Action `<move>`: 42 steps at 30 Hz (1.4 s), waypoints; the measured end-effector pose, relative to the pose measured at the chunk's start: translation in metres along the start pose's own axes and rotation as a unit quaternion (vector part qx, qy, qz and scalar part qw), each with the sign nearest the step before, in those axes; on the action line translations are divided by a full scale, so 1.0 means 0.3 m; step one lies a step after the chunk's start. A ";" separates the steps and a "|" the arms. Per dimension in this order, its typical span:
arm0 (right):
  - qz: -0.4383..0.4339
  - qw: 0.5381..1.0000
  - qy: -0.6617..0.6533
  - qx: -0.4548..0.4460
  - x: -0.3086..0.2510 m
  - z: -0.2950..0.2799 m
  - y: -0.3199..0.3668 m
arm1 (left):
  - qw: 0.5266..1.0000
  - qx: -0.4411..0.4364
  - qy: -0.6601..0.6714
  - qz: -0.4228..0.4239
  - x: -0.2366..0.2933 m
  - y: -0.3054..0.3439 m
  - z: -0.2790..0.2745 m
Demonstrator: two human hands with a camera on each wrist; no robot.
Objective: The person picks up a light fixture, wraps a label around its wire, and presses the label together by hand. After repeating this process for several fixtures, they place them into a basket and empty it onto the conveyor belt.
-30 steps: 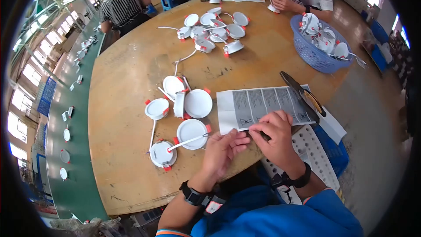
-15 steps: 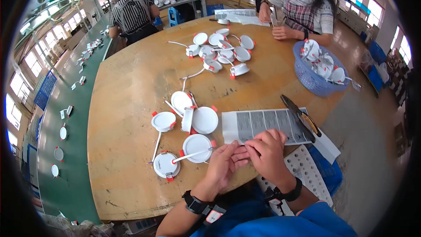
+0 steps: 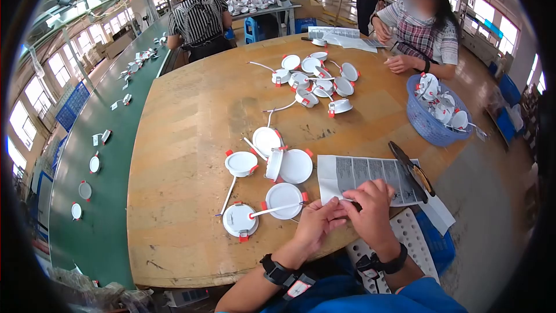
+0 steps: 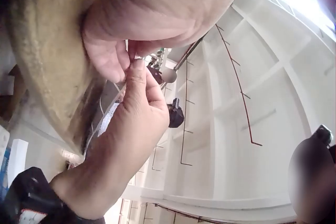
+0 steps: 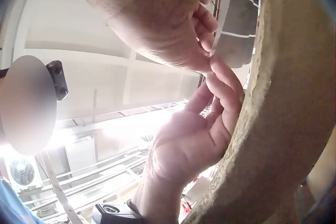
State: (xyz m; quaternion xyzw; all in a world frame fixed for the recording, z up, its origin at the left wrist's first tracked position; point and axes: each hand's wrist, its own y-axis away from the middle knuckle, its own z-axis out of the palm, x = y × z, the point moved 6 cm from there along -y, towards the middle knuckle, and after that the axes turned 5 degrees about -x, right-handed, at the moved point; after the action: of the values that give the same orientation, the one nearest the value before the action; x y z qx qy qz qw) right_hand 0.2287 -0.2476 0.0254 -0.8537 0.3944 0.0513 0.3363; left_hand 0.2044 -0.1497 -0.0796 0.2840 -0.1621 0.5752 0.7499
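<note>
At the table's near edge, my left hand (image 3: 318, 221) and right hand (image 3: 372, 213) meet, fingertips together. Thumb and fingers of both pinch a small white piece (image 3: 346, 200), mostly hidden; I cannot tell what it is. In the left wrist view, the right thumb and forefinger press together just under the left fingers. Behind the hands lies a printed sheet (image 3: 353, 171), its near edge partly covered by them. Several round white downlights (image 3: 284, 201) with red-tipped clips lie left of my hands, and a white cable (image 3: 271, 211) crosses one toward the left hand.
Black scissors-like tool (image 3: 410, 172) lies across the sheet's right end. Farther back are more downlights (image 3: 310, 65) and a blue basket (image 3: 435, 133) full of them. A person (image 3: 425, 35) sits across the table (image 3: 179, 197). A green conveyor (image 3: 107, 226) carrying lights runs at left.
The head view has tilted up and turned left, so the table things appear lower and farther right. Both hands stay together at the near edge; a white bit now shows between the fingers.
</note>
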 end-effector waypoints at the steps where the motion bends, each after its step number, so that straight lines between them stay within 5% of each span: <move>1: 0.001 1.000 0.000 -0.006 0.002 0.000 -0.004 | 1.000 0.005 -0.006 0.003 0.002 0.002 0.003; 12: 0.020 0.995 -0.051 -0.081 0.037 -0.007 -0.025 | 0.996 0.025 -0.084 0.009 0.000 0.010 0.019; 42: -0.029 0.994 0.018 -0.102 0.026 0.000 -0.032 | 0.994 0.044 -0.094 0.018 -0.010 0.010 0.008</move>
State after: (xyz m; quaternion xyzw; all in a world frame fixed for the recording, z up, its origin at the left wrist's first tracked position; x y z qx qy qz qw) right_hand 0.2407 -0.2483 0.0278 -0.8954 0.3679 0.0663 0.2420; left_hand 0.2010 -0.1529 -0.0786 0.3662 -0.2116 0.5661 0.7075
